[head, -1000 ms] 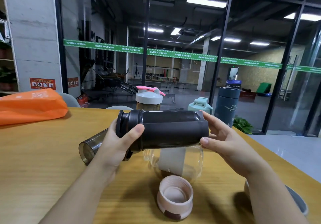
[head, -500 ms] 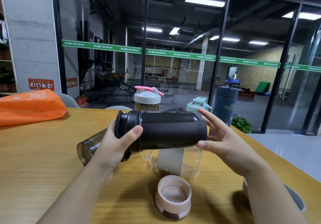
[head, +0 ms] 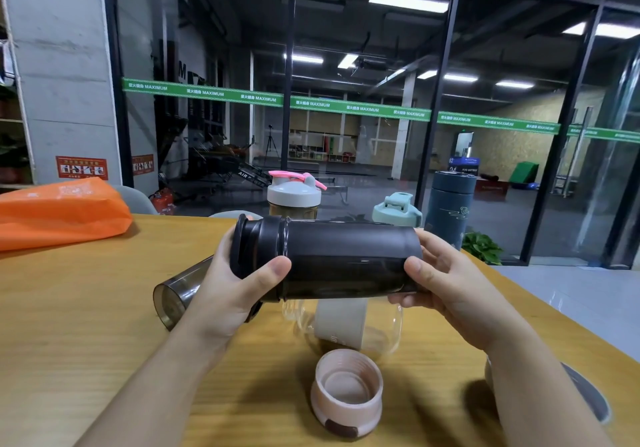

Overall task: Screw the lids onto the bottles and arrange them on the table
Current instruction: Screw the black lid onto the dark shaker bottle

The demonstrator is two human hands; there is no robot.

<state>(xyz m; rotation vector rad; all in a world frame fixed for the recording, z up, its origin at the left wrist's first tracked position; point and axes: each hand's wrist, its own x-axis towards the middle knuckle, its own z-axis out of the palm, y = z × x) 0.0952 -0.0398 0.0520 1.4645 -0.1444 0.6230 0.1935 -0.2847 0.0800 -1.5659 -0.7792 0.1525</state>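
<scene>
- The left hand (head: 225, 290) grips the lid end of a dark bottle (head: 346, 259), thumb curled over the black lid (head: 256, 249) where it meets the body.
- The right hand (head: 446, 280) grips the bottle's base end, thumb on the near side and fingers wrapped behind.
- The dark bottle lies sideways in the air between both hands, lid to the left, held above the middle of the desk (head: 69, 325).
- Directly below it a clear glass bottle (head: 346, 325) with a beige band lies on the desk.
- Nearer, a pink lid (head: 346, 394) sits with its open, threaded side up.
- Left of the hands, a smoky transparent cup (head: 180, 290) lies on its side, partly hidden behind the left wrist.
- At the far edge stand three capped bottles: one with a white lid and pink flip cap (head: 294, 193), a mint-green lid (head: 398, 209) showing behind the held bottle, and a tall dark blue flask (head: 450, 204).
- An orange bag (head: 59, 211) rests at the far left.
- A grey round object (head: 585, 394) shows at the near right, half covered by the right forearm.
</scene>
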